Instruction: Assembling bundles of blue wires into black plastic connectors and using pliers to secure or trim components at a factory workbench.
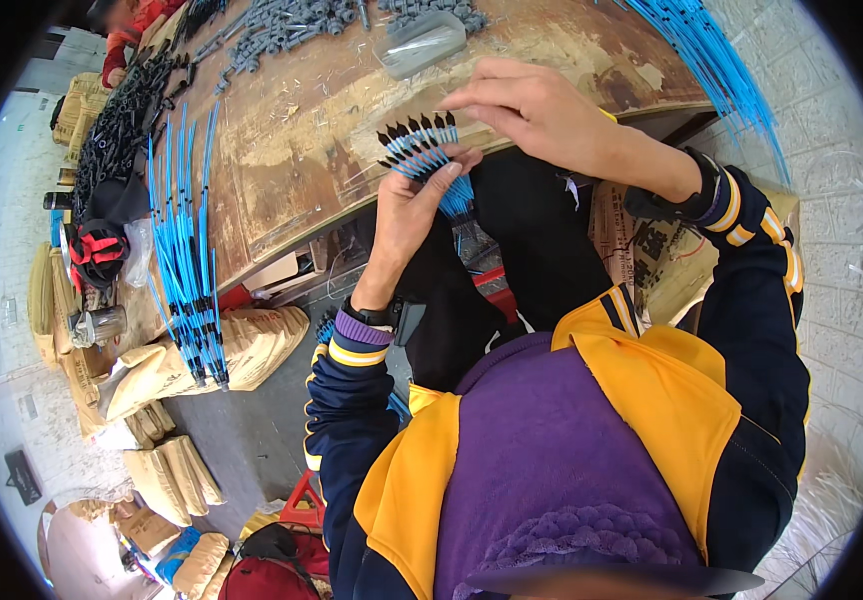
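Note:
My left hand [414,205] is wrapped around a fanned bundle of thin blue rods [458,196] with black pointed tips. The tips stand in rows above my fingers, over the near edge of the table. Just to the right of the tips is my right hand [547,112], its thumb and fingers drawn together. Whatever it may hold between the fingertips is too small to make out. The lower part of the bundle runs down between my knees, partly hidden by my left hand.
The worn wooden table [322,130] carries grey plastic pieces [287,40] and a clear plastic tray [422,45]. Long blue rods lie at its left edge [192,260] and right corner [722,70]. Black parts [132,125] are heaped at left; a person in red [132,30] is beyond.

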{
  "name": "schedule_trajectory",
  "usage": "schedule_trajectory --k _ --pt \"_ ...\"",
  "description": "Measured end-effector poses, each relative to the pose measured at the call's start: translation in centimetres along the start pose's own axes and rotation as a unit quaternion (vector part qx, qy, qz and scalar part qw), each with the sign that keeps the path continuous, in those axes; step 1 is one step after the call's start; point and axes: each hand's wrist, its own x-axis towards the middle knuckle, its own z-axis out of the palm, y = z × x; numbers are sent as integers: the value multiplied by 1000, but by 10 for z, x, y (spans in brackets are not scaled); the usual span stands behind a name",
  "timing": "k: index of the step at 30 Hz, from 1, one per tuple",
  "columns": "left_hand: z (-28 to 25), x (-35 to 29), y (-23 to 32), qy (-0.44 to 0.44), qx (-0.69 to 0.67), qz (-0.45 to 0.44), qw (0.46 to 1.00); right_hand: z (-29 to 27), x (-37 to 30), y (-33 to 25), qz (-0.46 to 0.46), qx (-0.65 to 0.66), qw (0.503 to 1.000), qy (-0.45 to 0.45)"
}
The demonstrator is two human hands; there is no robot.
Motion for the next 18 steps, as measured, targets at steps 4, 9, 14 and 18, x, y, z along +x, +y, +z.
schedule_trajectory --k 4,9,14,18 --pt "-3 0 -3 17 -22 5 1000 -8 5 2 35 48 997 -52" --pt "-1 2 -4 16 -22 5 1000 -16 10 8 13 55 996 -72" --pt "-2 0 -5 17 -21 11 1000 -5 8 0 -2 2 1000 -25" --pt "-1 0 -5 14 -24 12 1000 -2 6 -2 -26 -18 999 14"
